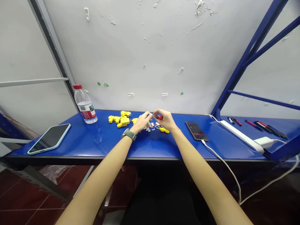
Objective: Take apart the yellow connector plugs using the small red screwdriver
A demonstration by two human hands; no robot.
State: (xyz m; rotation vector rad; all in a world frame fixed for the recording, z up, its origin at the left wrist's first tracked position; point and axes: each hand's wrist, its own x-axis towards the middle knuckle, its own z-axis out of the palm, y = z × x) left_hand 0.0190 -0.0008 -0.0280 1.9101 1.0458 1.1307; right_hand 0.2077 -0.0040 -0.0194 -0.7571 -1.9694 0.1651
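Note:
My right hand (pixel 166 120) is closed round a small red-handled screwdriver (pixel 159 117), its tip pointing left toward my left hand. My left hand (pixel 142 122), with a grey-green watch (pixel 129 134) on the wrist, pinches a tiny part I cannot make out, right at the screwdriver's tip. Both hands hover just above the blue table (pixel 150 147). Under them lie several small white parts (pixel 152 126) and one yellow piece (pixel 164 130). A cluster of yellow plastic pieces (pixel 120 119) sits just left of my left hand.
A water bottle (pixel 84 104) with a red cap stands at the back left, a phone (pixel 49 138) in a pale case lies near the left edge. Another phone (pixel 197 130) charges on the right beside a white power strip (pixel 241 136). Pens (pixel 264 125) lie far right. Blue frame bars (pixel 248 56) rise on the right.

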